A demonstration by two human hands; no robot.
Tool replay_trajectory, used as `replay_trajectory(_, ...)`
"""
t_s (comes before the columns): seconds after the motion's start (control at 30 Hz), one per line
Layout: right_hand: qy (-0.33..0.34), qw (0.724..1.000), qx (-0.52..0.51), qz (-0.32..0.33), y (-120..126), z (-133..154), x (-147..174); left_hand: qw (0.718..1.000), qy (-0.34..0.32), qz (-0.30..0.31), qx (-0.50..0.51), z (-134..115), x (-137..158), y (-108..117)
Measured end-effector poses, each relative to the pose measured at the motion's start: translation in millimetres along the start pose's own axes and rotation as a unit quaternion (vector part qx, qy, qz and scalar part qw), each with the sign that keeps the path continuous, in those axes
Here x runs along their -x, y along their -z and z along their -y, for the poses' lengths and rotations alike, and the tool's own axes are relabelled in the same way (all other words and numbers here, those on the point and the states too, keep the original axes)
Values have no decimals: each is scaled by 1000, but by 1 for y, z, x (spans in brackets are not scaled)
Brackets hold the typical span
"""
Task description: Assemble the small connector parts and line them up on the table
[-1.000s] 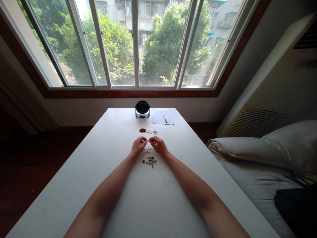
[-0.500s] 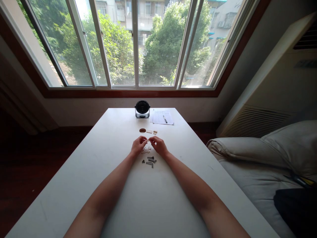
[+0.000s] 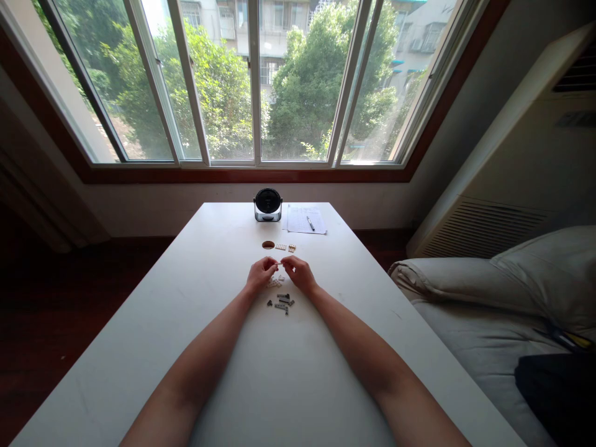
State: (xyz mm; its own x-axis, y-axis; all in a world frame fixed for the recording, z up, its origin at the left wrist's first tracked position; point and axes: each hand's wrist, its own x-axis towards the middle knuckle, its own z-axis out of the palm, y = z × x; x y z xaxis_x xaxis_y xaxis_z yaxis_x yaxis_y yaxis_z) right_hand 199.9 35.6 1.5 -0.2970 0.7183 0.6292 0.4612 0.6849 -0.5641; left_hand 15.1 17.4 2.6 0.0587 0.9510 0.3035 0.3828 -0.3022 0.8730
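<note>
My left hand (image 3: 262, 271) and my right hand (image 3: 297, 271) meet over the middle of the white table (image 3: 288, 372). Both have their fingertips pinched around one small, light-coloured piece (image 3: 279, 264), mostly covered by the fingers. It looks like a building-block piece, but its exact shape is too small to make out. Just below the hands lie several loose white pieces (image 3: 274, 283). Closer to me is a scatter of dark and grey pieces (image 3: 283, 302). Beyond the fingertips are a flat studded cream piece (image 3: 280, 247) and a gold-and-white piece (image 3: 292, 248).
A round brown spot or hole (image 3: 268, 245) shows in the tabletop beside the studded pieces. Farther back stand a small black fan-like device (image 3: 268, 203) and sheets of paper (image 3: 298, 220) with a pen (image 3: 310, 223) on them. To the right is a sofa (image 3: 447, 279).
The hands stay nearly in place, with slight finger movement. The small piece between the fingertips shows a little more plainly now. Everything else looks the same.
</note>
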Motion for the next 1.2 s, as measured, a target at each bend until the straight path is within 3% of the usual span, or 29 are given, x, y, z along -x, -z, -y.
replay_trajectory(0.63,16,999,15,31,-3,-1,2,999,15,-1,-29,-3,1,1)
replay_trajectory(1.2,16,998,52,33,-2,-2,2,1000,-13,-9,24,6,-2,0)
